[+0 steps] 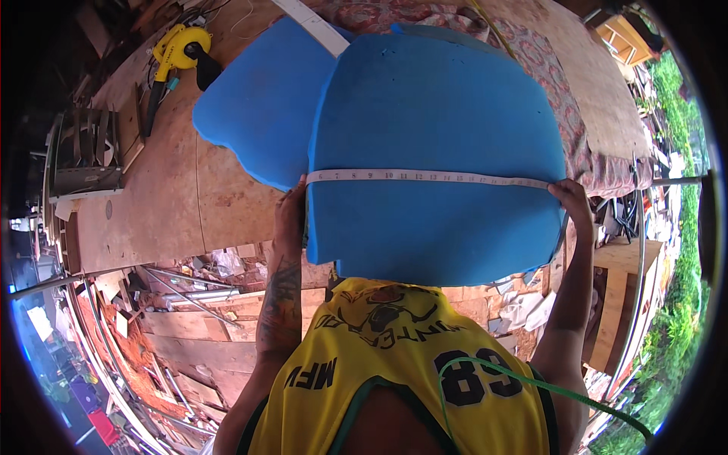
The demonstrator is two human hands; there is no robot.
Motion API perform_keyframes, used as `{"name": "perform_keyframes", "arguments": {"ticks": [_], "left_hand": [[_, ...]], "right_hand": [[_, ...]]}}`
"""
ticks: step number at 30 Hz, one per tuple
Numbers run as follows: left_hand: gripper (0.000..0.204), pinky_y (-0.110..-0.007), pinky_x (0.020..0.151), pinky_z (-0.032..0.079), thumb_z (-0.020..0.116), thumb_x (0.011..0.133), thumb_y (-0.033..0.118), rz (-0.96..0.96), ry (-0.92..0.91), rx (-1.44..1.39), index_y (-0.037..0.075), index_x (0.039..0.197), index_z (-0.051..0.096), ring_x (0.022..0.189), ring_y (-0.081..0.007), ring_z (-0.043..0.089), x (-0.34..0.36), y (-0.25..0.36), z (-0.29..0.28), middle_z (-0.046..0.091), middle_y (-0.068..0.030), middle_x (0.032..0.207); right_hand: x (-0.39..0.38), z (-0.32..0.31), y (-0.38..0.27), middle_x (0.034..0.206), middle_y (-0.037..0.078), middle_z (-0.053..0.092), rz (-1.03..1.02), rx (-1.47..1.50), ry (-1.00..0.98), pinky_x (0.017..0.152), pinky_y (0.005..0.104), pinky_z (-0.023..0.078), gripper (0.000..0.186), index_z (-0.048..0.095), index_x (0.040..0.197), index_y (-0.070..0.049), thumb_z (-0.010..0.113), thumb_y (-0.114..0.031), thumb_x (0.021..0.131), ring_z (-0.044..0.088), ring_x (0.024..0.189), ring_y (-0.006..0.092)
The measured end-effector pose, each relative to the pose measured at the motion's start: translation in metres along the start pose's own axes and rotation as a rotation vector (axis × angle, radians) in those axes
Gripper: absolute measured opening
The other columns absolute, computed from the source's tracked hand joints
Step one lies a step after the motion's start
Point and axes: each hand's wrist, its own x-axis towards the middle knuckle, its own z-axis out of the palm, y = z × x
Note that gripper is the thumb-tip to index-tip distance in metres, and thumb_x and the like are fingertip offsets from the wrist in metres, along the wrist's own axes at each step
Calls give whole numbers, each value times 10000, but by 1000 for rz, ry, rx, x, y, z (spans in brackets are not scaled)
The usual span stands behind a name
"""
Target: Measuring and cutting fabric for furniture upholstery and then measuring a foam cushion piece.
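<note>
A large blue foam piece (447,106) lies in front of me, curved at its right side and notched at its near left corner. Across it, from edge to edge, stretches a white flexible measuring tape (432,177). My left hand (290,216) pinches the tape at the foam's left edge, with part of the fingers hidden behind that edge. At the right edge my right hand (574,201) grips the other end, thumb and fingers closed. Beyond and to the left, a second blue foam piece (258,98) lies partly under the first.
A yellow electric blower (182,49) rests on the wooden worktop (144,212) at the far left. Patterned red fabric (565,91) lies behind the foam. A pale strip (315,26) sits at the far edge. Wood scraps (205,303) litter the ground below; a wooden cabinet (622,296) stands right.
</note>
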Motion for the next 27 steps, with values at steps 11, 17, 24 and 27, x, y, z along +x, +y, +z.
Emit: {"name": "perform_keyframes", "arguments": {"ticks": [11, 17, 24, 27], "left_hand": [[310, -238, 621, 485, 667, 997, 258, 377, 101, 299, -41, 1040, 733, 699, -98, 616, 24, -20, -23, 714, -51, 838], [347, -253, 777, 551, 617, 1025, 258, 331, -105, 148, -33, 1204, 675, 881, -147, 685, 34, -33, -55, 724, -93, 1049], [453, -281, 909, 529, 519, 1061, 364, -17, -184, -119, 9, 1333, 589, 1051, -175, 657, -11, -15, -9, 674, -105, 1219], [424, -285, 947, 506, 508, 1068, 341, 92, -195, -52, 17, 1328, 588, 1072, -176, 640, -9, -20, -20, 670, -93, 1208]], "right_hand": [[-5, 3, -7, 726, -39, 602, -9, 22, -11, 595, 259, 430, 381, 752, 917, -71, 809, -434, 817, 551, 679, 77], [-8, 1, -15, 762, -33, 638, 22, 18, -65, 613, 262, 441, 361, 754, 967, -73, 803, -403, 829, 568, 697, 73], [-2, 1, 7, 745, -24, 633, -100, -33, -65, 568, 246, 430, 358, 764, 950, -59, 801, -398, 838, 568, 664, 80], [-7, -5, 15, 722, -25, 618, -148, 36, -10, 558, 254, 404, 348, 764, 933, -43, 800, -376, 839, 535, 632, 73]]}}
